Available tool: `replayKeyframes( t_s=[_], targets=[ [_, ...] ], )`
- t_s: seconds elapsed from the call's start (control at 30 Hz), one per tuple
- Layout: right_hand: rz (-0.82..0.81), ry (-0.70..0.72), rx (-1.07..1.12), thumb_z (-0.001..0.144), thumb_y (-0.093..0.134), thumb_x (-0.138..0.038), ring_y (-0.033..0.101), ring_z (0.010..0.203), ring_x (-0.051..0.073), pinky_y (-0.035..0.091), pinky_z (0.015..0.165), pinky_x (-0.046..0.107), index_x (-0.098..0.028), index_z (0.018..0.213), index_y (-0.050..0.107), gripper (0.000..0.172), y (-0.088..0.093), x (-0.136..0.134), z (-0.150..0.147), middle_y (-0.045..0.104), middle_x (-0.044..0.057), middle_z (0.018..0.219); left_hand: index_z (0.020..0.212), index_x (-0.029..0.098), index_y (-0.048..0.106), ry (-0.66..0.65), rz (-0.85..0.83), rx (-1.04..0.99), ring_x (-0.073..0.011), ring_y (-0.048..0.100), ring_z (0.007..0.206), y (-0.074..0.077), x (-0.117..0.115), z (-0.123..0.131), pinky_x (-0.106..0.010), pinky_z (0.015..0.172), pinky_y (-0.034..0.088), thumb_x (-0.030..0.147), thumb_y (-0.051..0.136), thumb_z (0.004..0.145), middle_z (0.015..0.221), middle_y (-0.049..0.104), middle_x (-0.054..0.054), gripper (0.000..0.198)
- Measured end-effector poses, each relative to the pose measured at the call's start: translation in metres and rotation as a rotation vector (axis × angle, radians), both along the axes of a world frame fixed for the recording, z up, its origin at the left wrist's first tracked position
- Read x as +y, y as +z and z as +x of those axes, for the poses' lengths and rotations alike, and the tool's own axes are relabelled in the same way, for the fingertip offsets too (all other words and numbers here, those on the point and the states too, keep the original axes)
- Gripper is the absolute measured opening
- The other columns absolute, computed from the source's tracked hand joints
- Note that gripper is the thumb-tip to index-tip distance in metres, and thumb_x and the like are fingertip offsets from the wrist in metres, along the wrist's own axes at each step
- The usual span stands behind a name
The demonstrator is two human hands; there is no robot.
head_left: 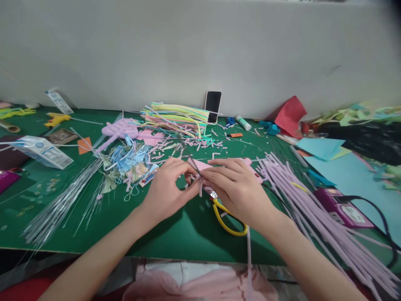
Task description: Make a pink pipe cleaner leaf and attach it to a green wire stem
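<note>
My left hand and my right hand meet over the middle of the table, fingertips pinched together. Between them is a lilac pipe cleaner, whose short end sticks down below the fingers. A thin dark strip rises from the same pinch; how it joins is hidden by the fingers. Below my right hand lie yellow-handled scissors, their blades partly covered. Another lilac length hangs over the table's front edge beneath my right wrist. Behind the fingers shows a pink object, mostly hidden.
Long lilac pipe cleaners fan out at right beside a purple box with a black cable. Silvery stems and blue tassels lie left. Coloured pipe cleaners and a phone are at the back.
</note>
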State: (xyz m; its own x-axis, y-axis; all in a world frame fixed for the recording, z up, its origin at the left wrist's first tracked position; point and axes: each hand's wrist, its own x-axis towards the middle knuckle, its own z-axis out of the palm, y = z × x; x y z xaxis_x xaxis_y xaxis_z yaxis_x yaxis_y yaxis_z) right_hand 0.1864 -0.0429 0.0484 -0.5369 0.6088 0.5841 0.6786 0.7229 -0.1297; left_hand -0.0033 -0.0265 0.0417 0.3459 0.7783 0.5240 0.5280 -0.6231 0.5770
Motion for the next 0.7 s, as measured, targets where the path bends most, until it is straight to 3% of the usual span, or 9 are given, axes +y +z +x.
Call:
replayKeyframes(
  t_s=[0.27,0.4,0.53,0.7],
  targets=[
    [-0.102,0.08,0.118,0.092,0.055,-0.018,0.068,0.094,0.022,0.054,0.081,0.037,-0.016,0.1,0.069,0.016,0.016,-0.002,-0.005,0.076,0.007,0.093,0.076,0.022,0.062,-0.052,0.249,0.122,-0.0218,0.06,0.093,0.017,-0.006,-0.009,-0.035,0.084,0.046,0.017,0.064,0.079,0.076,0.068,-0.001,0.005],
    [-0.335,0.122,0.213,0.093,0.055,-0.022,0.069,0.093,0.019,0.053,0.08,0.03,-0.02,0.1,0.07,0.017,0.028,-0.005,-0.004,0.076,0.005,0.095,0.074,0.021,0.063,-0.107,0.34,0.151,-0.0207,0.061,0.096,0.029,-0.008,-0.016,-0.033,0.085,0.046,0.015,0.065,0.079,0.073,0.069,0.0,0.008],
    [-0.587,0.104,0.311,0.093,0.056,-0.027,0.069,0.083,0.016,0.051,0.072,0.025,-0.022,0.097,0.073,0.018,0.039,-0.008,-0.003,0.076,0.002,0.091,0.076,0.02,0.063,-0.114,0.318,0.178,-0.0208,0.06,0.097,0.038,-0.013,-0.018,-0.033,0.088,0.045,0.013,0.064,0.079,0.07,0.068,0.0,0.008],
    [-0.74,0.025,0.453,0.09,0.06,-0.034,0.068,0.07,0.014,0.05,0.062,0.022,-0.022,0.091,0.075,0.019,0.043,-0.011,-0.005,0.074,-0.001,0.08,0.082,0.019,0.062,-0.073,0.194,0.133,-0.0196,0.059,0.096,0.039,-0.018,-0.016,-0.03,0.085,0.046,0.022,0.069,0.078,0.077,0.067,0.0,0.009]
  ],
)
